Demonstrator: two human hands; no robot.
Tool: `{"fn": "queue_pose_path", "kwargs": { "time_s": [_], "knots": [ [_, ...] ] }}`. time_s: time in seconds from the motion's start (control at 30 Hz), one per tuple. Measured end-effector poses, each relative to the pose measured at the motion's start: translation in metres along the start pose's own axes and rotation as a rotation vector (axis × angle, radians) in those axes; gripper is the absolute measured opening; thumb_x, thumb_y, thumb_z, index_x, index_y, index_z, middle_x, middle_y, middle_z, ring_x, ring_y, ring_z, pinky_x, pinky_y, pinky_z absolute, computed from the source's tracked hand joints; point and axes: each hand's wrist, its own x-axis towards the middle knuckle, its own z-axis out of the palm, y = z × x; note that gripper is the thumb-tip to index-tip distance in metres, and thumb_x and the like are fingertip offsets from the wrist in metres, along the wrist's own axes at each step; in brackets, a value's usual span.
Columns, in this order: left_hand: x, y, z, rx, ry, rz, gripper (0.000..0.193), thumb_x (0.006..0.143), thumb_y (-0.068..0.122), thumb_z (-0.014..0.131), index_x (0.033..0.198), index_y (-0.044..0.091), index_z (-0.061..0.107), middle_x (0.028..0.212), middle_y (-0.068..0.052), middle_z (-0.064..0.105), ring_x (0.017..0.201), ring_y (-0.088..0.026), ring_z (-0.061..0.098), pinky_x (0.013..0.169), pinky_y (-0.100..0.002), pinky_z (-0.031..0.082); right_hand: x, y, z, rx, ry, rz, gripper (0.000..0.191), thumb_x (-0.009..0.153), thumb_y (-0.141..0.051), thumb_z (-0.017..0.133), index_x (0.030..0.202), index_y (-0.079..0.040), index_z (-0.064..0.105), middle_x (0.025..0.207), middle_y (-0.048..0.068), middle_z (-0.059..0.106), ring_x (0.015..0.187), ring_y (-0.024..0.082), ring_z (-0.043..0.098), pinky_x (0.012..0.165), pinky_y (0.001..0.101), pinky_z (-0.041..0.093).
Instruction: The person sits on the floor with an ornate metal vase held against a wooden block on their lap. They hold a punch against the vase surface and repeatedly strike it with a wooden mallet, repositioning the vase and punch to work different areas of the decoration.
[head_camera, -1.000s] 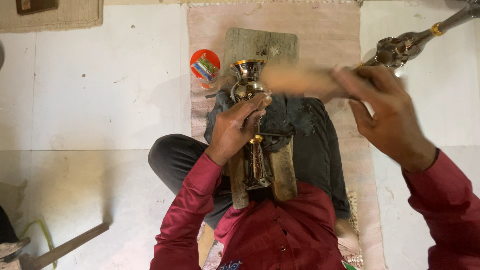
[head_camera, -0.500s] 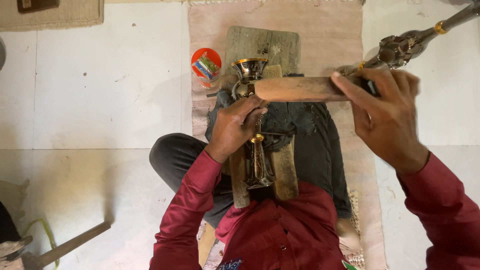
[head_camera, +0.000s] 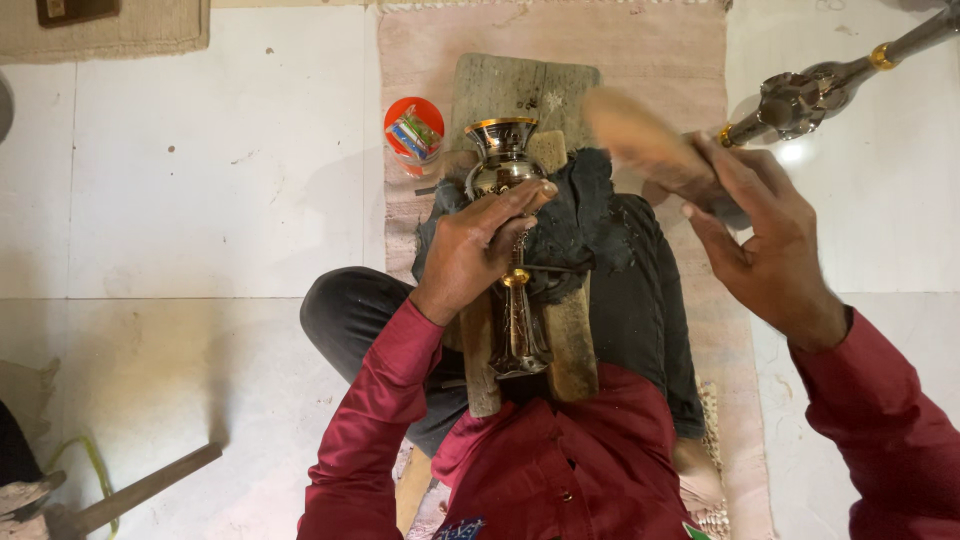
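My left hand (head_camera: 480, 245) grips a shiny metal stem piece with brass rings (head_camera: 503, 160) and steadies it upright on a wooden block (head_camera: 570, 345) between my legs. The piece has a flared cup top and a narrow engraved lower shaft. My right hand (head_camera: 765, 240) is raised to the right and holds a wooden mallet (head_camera: 640, 140), blurred by motion, its head up and to the right of the metal piece. A dark cloth (head_camera: 590, 215) lies across my lap under the work.
A weathered wooden board (head_camera: 505, 85) lies on a pink mat (head_camera: 640, 50). A round orange container (head_camera: 413, 125) sits left of the board. Another metal stem part (head_camera: 810, 95) lies at the top right on the white tile floor. A hammer (head_camera: 130, 495) rests at the bottom left.
The wooden mallet lay level across the metal piece's top half a second ago; now my right hand has swung it up and away to the right. My left hand keeps its grip.
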Motion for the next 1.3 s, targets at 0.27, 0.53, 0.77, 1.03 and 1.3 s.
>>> {"fn": "queue_pose_path", "kwargs": {
  "time_s": [0.27, 0.53, 0.77, 1.03, 1.3],
  "knots": [
    [0.000, -0.005, 0.004, 0.027, 0.013, -0.026, 0.048, 0.093, -0.001, 0.075, 0.138, 0.012, 0.062, 0.125, -0.015, 0.073, 0.110, -0.029, 0.076, 0.089, -0.036, 0.064, 0.001, -0.003, 0.004, -0.018, 0.040, 0.018, 0.057, 0.097, -0.004, 0.069, 0.150, -0.021, 0.054, 0.122, 0.005, 0.061, 0.103, 0.017, 0.062, 0.090, 0.0379, 0.050],
    [-0.004, -0.008, 0.006, 0.012, 0.024, -0.027, 0.048, 0.092, 0.000, 0.076, 0.138, 0.007, 0.063, 0.126, -0.018, 0.072, 0.108, -0.028, 0.076, 0.088, -0.034, 0.062, -0.016, 0.021, 0.015, -0.513, 0.002, -0.169, 0.054, 0.106, -0.001, 0.068, 0.156, -0.022, 0.062, 0.120, 0.010, 0.067, 0.106, 0.023, 0.059, 0.100, 0.0419, 0.041],
    [-0.026, -0.034, 0.000, -0.359, 0.416, -0.134, 0.038, 0.103, -0.004, 0.069, 0.137, 0.002, 0.054, 0.115, -0.011, 0.071, 0.097, -0.015, 0.074, 0.084, -0.028, 0.063, -0.033, 0.030, 0.045, -0.340, -0.049, -0.045, 0.063, 0.095, -0.003, 0.070, 0.154, -0.017, 0.057, 0.122, 0.013, 0.066, 0.104, 0.026, 0.059, 0.093, 0.0415, 0.043],
    [-0.070, -0.044, -0.015, -0.446, 0.600, -0.357, 0.057, 0.102, 0.000, 0.068, 0.151, -0.001, 0.039, 0.095, -0.010, 0.073, 0.092, -0.017, 0.076, 0.078, -0.027, 0.063, -0.048, 0.010, 0.091, -0.037, 0.021, 0.136, 0.069, 0.086, 0.001, 0.074, 0.151, -0.013, 0.056, 0.115, 0.016, 0.064, 0.102, 0.031, 0.063, 0.088, 0.0409, 0.052],
    [-0.105, -0.034, 0.019, -0.418, 0.642, -0.397, 0.056, 0.097, -0.002, 0.073, 0.147, -0.004, 0.046, 0.093, -0.010, 0.069, 0.088, -0.018, 0.072, 0.077, -0.029, 0.060, -0.072, 0.000, 0.105, 0.146, 0.073, 0.311, 0.064, 0.088, 0.000, 0.071, 0.150, -0.009, 0.055, 0.113, 0.015, 0.064, 0.100, 0.024, 0.065, 0.084, 0.0361, 0.053]
  ]
}}
